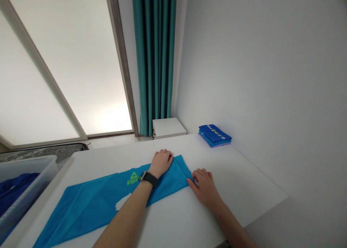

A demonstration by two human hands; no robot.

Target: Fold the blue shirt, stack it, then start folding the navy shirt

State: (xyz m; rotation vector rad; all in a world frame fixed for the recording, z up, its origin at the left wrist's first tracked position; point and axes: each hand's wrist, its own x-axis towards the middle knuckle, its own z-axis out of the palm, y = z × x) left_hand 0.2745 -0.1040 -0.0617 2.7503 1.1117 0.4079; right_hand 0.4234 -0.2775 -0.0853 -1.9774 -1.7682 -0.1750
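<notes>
A: So where's that bright blue, green-printed fabric garment (92,201) lying?

B: It's stretching across the smooth white table (238,183). The right hand (205,188) is pinching its right end; the left hand (160,164) is resting on its far edge, can't tell if it's gripping.

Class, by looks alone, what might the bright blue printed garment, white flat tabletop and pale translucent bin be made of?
Bright blue printed garment: smooth fabric, perhaps synthetic; soft creases.
White flat tabletop: possibly laminate or painted board; even, matt, no visible grain.
Pale translucent bin: likely smooth plastic; cloudy walls, rounded corner.
</notes>
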